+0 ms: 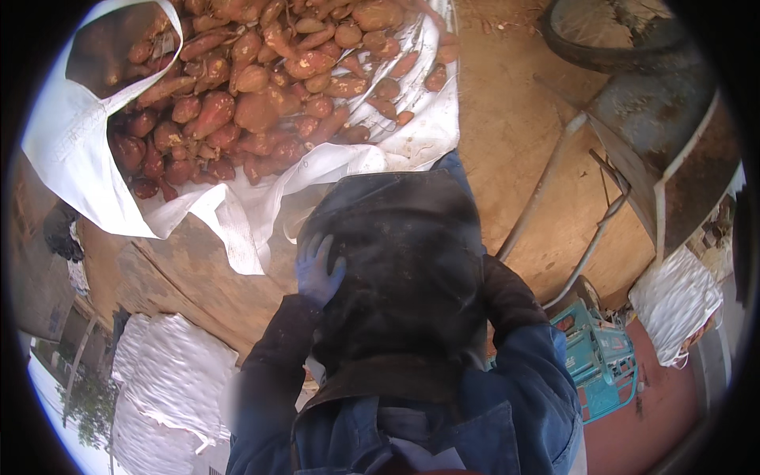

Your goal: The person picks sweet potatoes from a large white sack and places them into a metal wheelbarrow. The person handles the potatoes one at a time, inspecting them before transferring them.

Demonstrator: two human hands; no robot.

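Note:
A large black piece (400, 261) with rounded corners covers the space in front of my body; whether it is an apron or a tub, I cannot tell. My left hand (319, 273), in a light blue glove, lies against its left side with the fingers spread. My right forearm (511, 297) runs along the right side, and that hand is hidden behind the black edge. Just beyond lies a heap of reddish-brown sweet potatoes (257, 107), resting on a big white woven bag (427, 138) that is opened out.
On the right stands a metal-framed cart (546, 182) near a black tyre (602, 59). Teal plastic crates (598, 360) sit at the lower right, with a white sack (677, 305) beyond them. Stacked white sacks (174, 372) stand at the lower left. The ground (507, 79) is brown.

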